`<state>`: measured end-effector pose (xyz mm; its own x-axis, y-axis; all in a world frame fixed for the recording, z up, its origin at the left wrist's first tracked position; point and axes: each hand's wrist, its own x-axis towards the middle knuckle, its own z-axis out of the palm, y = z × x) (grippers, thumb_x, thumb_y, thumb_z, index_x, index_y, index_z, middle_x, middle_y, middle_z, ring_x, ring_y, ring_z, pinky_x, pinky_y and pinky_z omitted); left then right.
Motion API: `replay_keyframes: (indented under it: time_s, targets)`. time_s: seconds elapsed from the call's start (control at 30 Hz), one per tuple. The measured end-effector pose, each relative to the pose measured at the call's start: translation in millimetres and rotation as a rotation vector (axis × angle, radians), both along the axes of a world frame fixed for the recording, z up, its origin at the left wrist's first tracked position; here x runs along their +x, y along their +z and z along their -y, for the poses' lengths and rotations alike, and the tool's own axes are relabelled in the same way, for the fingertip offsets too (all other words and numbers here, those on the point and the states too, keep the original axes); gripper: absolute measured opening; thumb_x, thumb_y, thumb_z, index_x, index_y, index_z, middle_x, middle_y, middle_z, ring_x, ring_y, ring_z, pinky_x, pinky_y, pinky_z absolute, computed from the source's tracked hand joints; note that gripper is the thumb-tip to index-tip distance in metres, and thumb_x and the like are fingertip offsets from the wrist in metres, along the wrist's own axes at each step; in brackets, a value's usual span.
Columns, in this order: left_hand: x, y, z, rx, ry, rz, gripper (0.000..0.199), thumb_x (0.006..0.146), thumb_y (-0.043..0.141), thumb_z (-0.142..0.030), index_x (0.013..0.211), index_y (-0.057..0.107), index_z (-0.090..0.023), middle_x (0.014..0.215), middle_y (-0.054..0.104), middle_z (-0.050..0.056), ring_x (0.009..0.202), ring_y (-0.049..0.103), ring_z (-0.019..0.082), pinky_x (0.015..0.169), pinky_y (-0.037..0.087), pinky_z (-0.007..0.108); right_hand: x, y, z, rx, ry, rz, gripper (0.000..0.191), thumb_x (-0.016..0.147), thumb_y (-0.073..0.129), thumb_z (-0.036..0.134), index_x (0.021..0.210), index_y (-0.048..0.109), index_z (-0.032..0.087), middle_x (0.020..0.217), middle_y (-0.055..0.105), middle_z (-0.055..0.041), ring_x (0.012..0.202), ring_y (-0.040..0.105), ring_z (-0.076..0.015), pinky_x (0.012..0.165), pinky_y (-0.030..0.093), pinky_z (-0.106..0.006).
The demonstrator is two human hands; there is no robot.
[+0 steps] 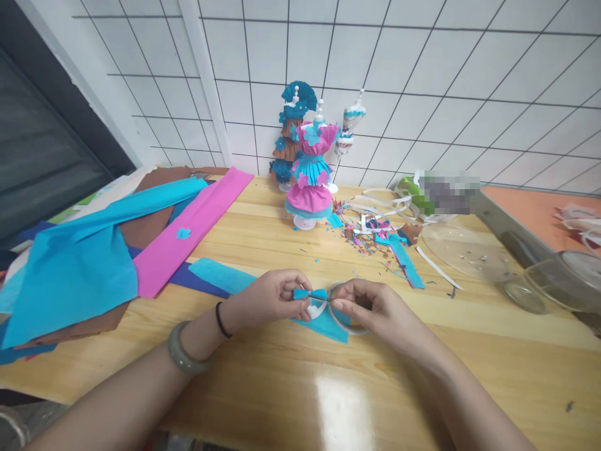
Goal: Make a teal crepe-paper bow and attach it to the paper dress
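Between my fingertips is a small blue paper bow (pixel 310 294), pinched in at its middle. My left hand (pixel 282 295) grips its left end, thumb and fingers closed. My right hand (pixel 361 304) pinches the right end. Below the hands lie a roll of tape (pixel 359 331), partly covered by my right hand, and a strip of light blue crepe paper (pixel 328 327). Farther back stands a small mannequin in a pink and blue paper dress (pixel 310 169). Behind it are a mannequin dressed in blue and brown (pixel 287 141) and a white patterned one (pixel 347 128).
Folded crepe paper sheets, blue (pixel 89 275) and pink (pixel 197 225), cover the left side. Paper scraps (pixel 369 235) are scattered right of the mannequins. A clear plastic lid (pixel 462 250) and a tipped clear jar (pixel 549 282) lie farther right, near an orange-lined tray (pixel 530 210).
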<state>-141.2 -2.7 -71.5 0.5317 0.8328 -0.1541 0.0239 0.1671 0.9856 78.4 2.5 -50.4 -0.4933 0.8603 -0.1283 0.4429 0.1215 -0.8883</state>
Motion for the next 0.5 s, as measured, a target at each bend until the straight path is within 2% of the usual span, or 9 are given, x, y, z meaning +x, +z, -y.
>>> replay_keyframes:
  time_s: [0.33, 0.5]
  targets:
    - [-0.6, 1.0, -0.5, -0.013, -0.014, -0.004, 0.021, 0.075, 0.063, -0.024, 0.089, 0.051, -0.013, 0.071, 0.066, 0.004, 0.068, 0.064, 0.013, 0.067, 0.052, 0.028, 1.3, -1.2, 0.2, 0.013, -0.006, 0.026, 0.023, 0.079, 0.055, 0.038, 0.075, 0.058, 0.015, 0.072, 0.061, -0.0023, 0.064, 0.053, -0.0124, 0.057, 0.04, -0.023]
    - [-0.5, -0.2, -2.0, -0.008, -0.021, 0.005, 0.022, 0.074, 0.064, -0.024, 0.089, 0.051, -0.014, 0.072, 0.066, 0.004, 0.068, 0.064, 0.014, 0.067, 0.052, 0.028, 0.8, 0.4, -0.1, 0.02, 0.014, 0.019, 0.023, 0.08, 0.054, 0.038, 0.076, 0.058, 0.015, 0.077, 0.063, -0.004, 0.069, 0.054, -0.014, 0.061, 0.042, -0.024]
